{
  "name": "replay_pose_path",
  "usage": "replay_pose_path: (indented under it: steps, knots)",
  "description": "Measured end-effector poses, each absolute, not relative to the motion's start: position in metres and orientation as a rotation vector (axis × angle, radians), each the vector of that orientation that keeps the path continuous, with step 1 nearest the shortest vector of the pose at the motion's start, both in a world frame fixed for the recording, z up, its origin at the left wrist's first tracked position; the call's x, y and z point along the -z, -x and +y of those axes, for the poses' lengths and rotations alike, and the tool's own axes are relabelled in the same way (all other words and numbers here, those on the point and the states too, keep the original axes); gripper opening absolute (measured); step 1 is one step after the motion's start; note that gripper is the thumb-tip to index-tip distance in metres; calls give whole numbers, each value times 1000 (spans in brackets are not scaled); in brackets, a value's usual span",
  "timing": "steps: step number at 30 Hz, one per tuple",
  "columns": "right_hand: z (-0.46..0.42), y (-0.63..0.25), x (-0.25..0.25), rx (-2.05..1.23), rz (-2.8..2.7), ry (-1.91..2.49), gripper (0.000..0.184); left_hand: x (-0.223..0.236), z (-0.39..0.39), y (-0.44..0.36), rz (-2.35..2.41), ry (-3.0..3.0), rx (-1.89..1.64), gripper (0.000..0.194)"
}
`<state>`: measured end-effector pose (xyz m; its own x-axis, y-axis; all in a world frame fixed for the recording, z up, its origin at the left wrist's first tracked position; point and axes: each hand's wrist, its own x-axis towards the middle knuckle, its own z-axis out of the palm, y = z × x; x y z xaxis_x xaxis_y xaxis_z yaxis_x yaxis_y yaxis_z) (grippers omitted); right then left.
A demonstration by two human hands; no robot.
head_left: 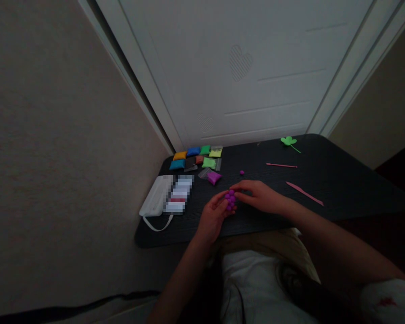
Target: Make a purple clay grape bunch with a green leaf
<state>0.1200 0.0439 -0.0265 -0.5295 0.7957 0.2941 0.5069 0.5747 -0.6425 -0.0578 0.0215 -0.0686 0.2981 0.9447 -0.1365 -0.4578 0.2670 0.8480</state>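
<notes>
A cluster of small purple clay balls (230, 200), shaped like a bunch of grapes, is held above the dark table's front part. My left hand (213, 216) is closed around it from the left, with the thumb on its near side. From the right, my right hand (258, 196) reaches its thumb and index finger to the upper balls, pinching at the top of the cluster. One loose purple ball (242, 173) lies on the table beyond my hands. Left of that sits a packet of purple clay (213, 177) with its clear bag end folded out.
Several coloured clay packets (193, 151) lie at the back left. A white box-like device (157, 196) with a cable and a blurred phone-like screen (180, 194) are at the left. Two pink modelling tools (304, 193) and a green clay clover (288, 141) lie on the right of the dark table (347, 180).
</notes>
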Motion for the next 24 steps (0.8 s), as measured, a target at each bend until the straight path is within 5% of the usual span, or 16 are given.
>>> replay_pose_path:
  steps: [24]
  knots:
    - [21,-104,67,-1143,-1548,1058,21,71,24,57,718,-679,-1190,35]
